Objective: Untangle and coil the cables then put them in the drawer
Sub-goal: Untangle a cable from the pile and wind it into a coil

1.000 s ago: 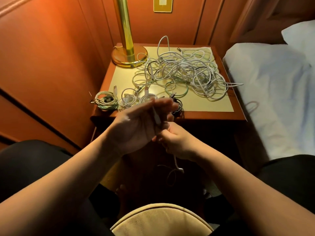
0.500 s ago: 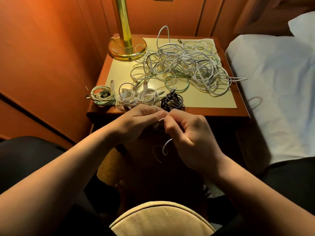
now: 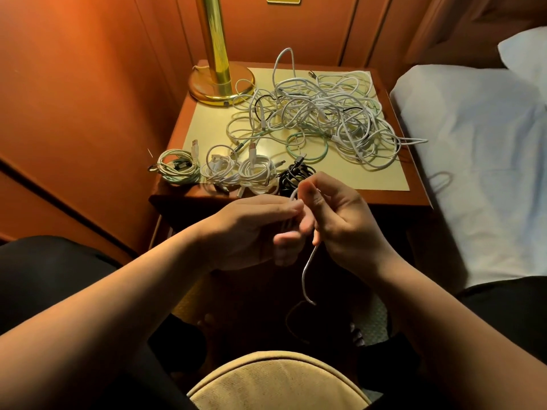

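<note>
A big tangle of white, green and black cables [image 3: 319, 116] covers the back of the nightstand [image 3: 384, 179]. Along its front edge lie coiled cables: a green-white one [image 3: 177, 170], two white ones [image 3: 239, 173] and a black one [image 3: 293, 176]. In front of the nightstand my left hand [image 3: 251, 229] and my right hand [image 3: 340, 220] both grip one white cable [image 3: 307, 273]. Its loops sit in my left hand, and its free end hangs down below my right hand. No drawer front is discernible in the dark under the top.
A brass lamp base [image 3: 220, 84] stands at the nightstand's back left corner. A wood-panelled wall [image 3: 74, 113] runs along the left. A bed with white sheets [image 3: 479, 161] lies to the right. A beige cushion edge [image 3: 278, 383] is below my arms.
My right hand has lifted and turned over my left hand, bringing more of the white cable up. The hanging tail swings lower beneath it. The camera has tilted slightly.
</note>
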Available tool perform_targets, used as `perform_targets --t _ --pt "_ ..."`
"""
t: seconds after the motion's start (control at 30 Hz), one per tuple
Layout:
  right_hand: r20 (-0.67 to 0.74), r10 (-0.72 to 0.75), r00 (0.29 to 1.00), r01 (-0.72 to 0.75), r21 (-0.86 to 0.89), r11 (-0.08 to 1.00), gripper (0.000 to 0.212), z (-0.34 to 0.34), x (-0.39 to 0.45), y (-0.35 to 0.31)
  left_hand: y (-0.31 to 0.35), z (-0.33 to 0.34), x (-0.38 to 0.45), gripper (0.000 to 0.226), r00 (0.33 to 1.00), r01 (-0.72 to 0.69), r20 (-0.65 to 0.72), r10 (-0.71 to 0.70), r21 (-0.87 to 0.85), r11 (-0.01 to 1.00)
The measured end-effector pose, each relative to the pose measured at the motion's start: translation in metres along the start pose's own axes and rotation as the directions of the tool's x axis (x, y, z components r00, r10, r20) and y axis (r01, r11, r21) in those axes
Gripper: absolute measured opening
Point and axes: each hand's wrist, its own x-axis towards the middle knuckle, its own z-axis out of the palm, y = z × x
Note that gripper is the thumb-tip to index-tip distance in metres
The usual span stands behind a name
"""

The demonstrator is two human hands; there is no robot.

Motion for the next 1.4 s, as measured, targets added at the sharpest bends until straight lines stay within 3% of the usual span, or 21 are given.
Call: perform_targets --t 0.1,0.2,0.27,0.37,0.47,0.6,0.7,0.8,0.97,1.07,1.2,1.33,1.4 --pt "0.151 0.203 0.967 -0.226 0.154 0.962 0.021 0.003 0.002 -0.003 -0.004 0.000 -0.002 0.038 0.995 -0.100 -0.016 0.099 -0.087 0.991" --pt "0.205 0.337 0.919 -0.326 -0.090 0.941 0.031 0.013 -0.004 0.010 -0.008 0.000 0.001 0.040 0.966 -0.234 -0.151 0.210 -0.161 0.959" --pt "0.259 0.397 0.880 -0.371 -0.146 0.917 0.035 0.019 -0.008 0.013 -0.005 -0.007 0.003 0.040 0.925 -0.320 -0.256 0.282 -0.121 0.939" --pt "0.202 0.315 0.927 -0.253 -0.282 0.925 0.045 0.022 -0.012 0.006 0.002 -0.022 0.002 0.040 0.872 -0.318 -0.347 0.347 0.138 0.938" --pt "0.062 0.161 0.985 -0.126 -0.384 0.915 0.044 0.017 -0.015 -0.002 0.003 -0.026 -0.002 0.042 0.865 -0.179 -0.358 0.353 0.437 0.881" --pt "0.026 0.050 0.998 -0.036 -0.402 0.915 0.031 0.009 -0.017 -0.011 -0.002 -0.024 -0.002 0.031 0.883 0.012 -0.368 0.291 0.639 0.769" --pt "0.023 -0.108 0.994 0.107 -0.466 0.878 0.025 0.004 -0.018 -0.010 -0.004 -0.013 0.003 0.038 0.920 -0.011 -0.334 0.203 0.498 0.867" --pt "0.019 -0.256 0.966 0.226 -0.537 0.813 0.014 0.000 -0.017 -0.007 -0.005 -0.007 0.008 0.041 0.937 -0.042 -0.296 0.184 0.429 0.903" --pt "-0.034 -0.334 0.942 0.270 -0.516 0.813 0.008 -0.008 -0.012 -0.003 -0.001 -0.010 0.002 0.054 0.959 0.028 -0.275 0.069 0.336 0.941" --pt "-0.130 -0.268 0.955 0.201 -0.384 0.901 0.016 -0.014 -0.006 -0.003 -0.002 -0.013 0.002 0.057 0.971 0.057 -0.239 0.006 0.256 0.965" --pt "-0.127 -0.109 0.986 0.091 -0.143 0.986 0.010 -0.010 0.000 0.009 -0.006 -0.010 0.006 0.061 0.980 0.056 -0.192 -0.047 0.044 0.997" --pt "0.021 0.170 0.985 -0.171 0.093 0.981 0.026 0.003 0.001 0.029 -0.010 -0.007 0.005 0.045 0.988 -0.020 -0.156 -0.001 -0.135 0.991" --pt "0.097 0.273 0.957 -0.284 0.132 0.950 0.037 0.014 -0.002 0.033 -0.012 -0.006 0.004 0.045 0.977 -0.093 -0.208 0.049 -0.206 0.974"
